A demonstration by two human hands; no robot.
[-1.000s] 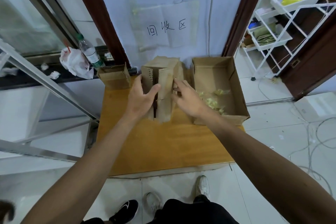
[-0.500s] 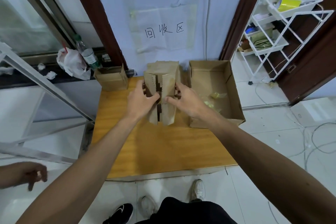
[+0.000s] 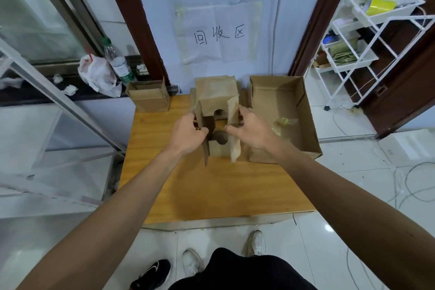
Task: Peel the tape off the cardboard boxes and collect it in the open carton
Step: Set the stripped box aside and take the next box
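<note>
A brown cardboard box (image 3: pixel 215 94) stands at the back middle of the wooden table (image 3: pixel 211 186), its two serrated top flaps spread apart. My left hand (image 3: pixel 187 133) grips the left flap and my right hand (image 3: pixel 251 128) grips the right flap. To the right lies the open carton (image 3: pixel 306 110) with several crumpled pieces of yellowish tape (image 3: pixel 286 121) on its floor. A smaller cardboard box (image 3: pixel 149 96) stands at the table's back left corner. No tape shows on the held box.
A plastic bottle (image 3: pixel 117 61) and a white bag (image 3: pixel 97 75) sit on the ledge at left. A white wire rack (image 3: pixel 367 37) stands at right. Cables trail on the tiled floor at right. A paper sign hangs on the wall behind the table.
The flaps of the middle box, nearly together before, are now pulled wide apart by both hands. The view has shifted a little.
</note>
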